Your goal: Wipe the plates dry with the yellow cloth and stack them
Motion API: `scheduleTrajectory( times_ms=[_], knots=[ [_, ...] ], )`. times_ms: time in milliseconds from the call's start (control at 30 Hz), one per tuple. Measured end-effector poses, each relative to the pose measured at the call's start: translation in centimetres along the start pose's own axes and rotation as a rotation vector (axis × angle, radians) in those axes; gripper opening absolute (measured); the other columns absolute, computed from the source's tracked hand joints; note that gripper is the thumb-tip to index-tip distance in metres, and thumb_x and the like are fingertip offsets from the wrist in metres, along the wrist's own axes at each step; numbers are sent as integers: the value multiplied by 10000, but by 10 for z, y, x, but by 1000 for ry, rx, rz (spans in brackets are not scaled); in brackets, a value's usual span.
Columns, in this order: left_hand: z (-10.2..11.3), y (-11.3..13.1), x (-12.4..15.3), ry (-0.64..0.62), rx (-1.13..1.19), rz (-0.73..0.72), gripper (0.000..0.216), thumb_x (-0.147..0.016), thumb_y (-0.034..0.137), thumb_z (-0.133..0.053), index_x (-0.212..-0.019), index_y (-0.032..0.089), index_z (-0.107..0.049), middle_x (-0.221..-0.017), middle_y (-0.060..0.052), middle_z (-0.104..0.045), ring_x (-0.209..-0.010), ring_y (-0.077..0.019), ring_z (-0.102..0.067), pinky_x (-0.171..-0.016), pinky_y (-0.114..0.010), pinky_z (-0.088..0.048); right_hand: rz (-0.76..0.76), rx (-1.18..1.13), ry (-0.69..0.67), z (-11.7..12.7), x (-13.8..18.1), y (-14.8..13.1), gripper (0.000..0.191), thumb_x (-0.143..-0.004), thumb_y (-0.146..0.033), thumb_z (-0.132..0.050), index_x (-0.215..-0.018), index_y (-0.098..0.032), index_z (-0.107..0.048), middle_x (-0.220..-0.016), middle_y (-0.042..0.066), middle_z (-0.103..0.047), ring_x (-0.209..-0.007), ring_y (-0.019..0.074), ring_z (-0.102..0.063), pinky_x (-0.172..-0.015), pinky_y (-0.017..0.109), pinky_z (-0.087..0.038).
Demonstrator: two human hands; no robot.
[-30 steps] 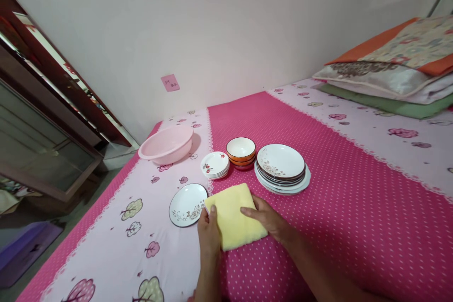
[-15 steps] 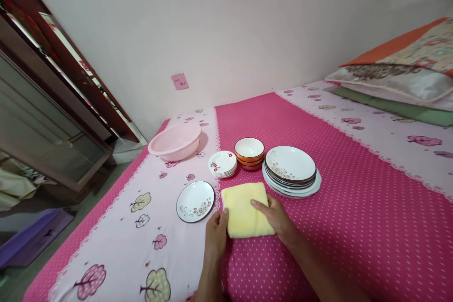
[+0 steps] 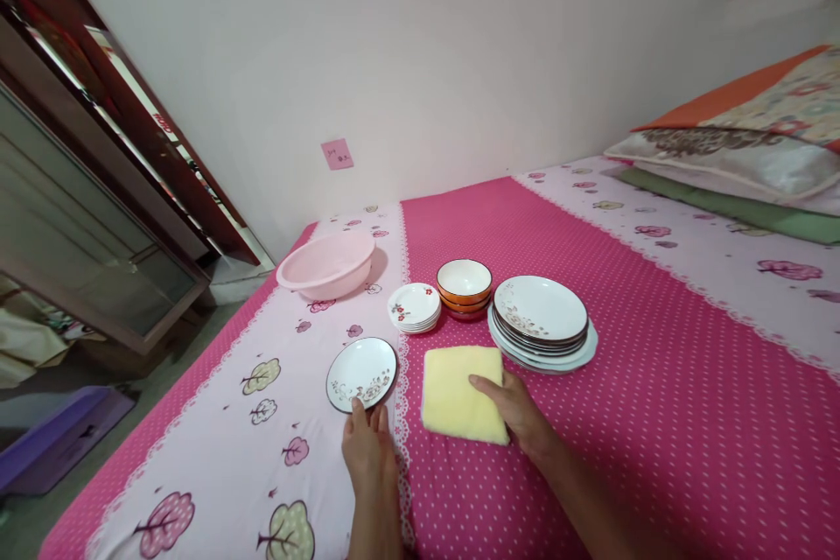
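My left hand (image 3: 367, 442) is at the near rim of a white plate (image 3: 362, 367) with a dark edge and brown flowers. The thumb lies over the rim, with the other fingers at the plate's edge, partly hidden. A folded yellow cloth (image 3: 456, 394) is pinched at its right side by my right hand (image 3: 515, 407), thumb on top and fingers underneath. Beyond the cloth stand small flowered plates (image 3: 413, 306) in a stack, stacked orange bowls (image 3: 464, 282) with white insides, and a pile of larger plates (image 3: 542, 311).
A pink basin (image 3: 326, 267) sits at the bed's far left, near the wall. Pillows (image 3: 735, 157) are piled at the far right. Pink patterned bedding (image 3: 656, 420) lies under everything. Past the left edge, a purple container (image 3: 62, 437) is on the floor.
My left hand has let go of the cloth and moved left to the single plate's near rim. My right hand still holds the cloth, which has shifted slightly.
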State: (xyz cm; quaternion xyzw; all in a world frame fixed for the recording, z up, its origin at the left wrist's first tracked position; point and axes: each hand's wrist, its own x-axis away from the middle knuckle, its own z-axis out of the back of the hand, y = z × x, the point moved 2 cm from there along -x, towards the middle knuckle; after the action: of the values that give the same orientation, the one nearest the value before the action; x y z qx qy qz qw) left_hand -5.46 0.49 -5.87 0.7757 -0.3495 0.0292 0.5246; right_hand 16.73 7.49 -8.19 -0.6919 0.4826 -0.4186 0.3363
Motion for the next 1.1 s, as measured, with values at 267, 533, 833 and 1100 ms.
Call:
scheduleTrajectory(
  times_ms=[267,533,833,1100],
  knots=[
    [-13,4,-30,57,-18,21,164,-850,9,-610,-972,112,-649,-720,-19,-692,-590,-150,-692,-619,-266,-637,16,4,14,1,-3,3,594,-570,-473,-915,-1047,-177,-720,-996,130,-825,-908,376,-788,-832,490,-626],
    [-5,27,-13,-80,45,-25,295,-980,216,-582,-1251,175,-690,-1101,-81,-790,-1090,-216,-740,-907,-310,-627,-1,4,-51,-2,3,-3,589,-607,-488,-910,-1058,-149,-738,-1075,161,-811,-937,374,-787,-846,490,-624],
    [-16,20,16,-454,146,277,489,-1019,379,-548,-1499,283,-550,-1365,-89,-718,-1415,-254,-539,-1211,-435,-388,49,-27,-26,-13,17,-13,629,-638,-534,-893,-1111,-151,-732,-1107,165,-804,-980,388,-777,-861,506,-617],
    [-31,8,38,-514,194,505,670,-1003,545,-501,-1588,230,-412,-1367,-133,-712,-1393,-317,-561,-1217,-517,-362,112,20,38,-16,25,-24,665,-639,-535,-900,-1155,-163,-707,-1146,157,-796,-1013,387,-764,-859,477,-619]
  ],
)
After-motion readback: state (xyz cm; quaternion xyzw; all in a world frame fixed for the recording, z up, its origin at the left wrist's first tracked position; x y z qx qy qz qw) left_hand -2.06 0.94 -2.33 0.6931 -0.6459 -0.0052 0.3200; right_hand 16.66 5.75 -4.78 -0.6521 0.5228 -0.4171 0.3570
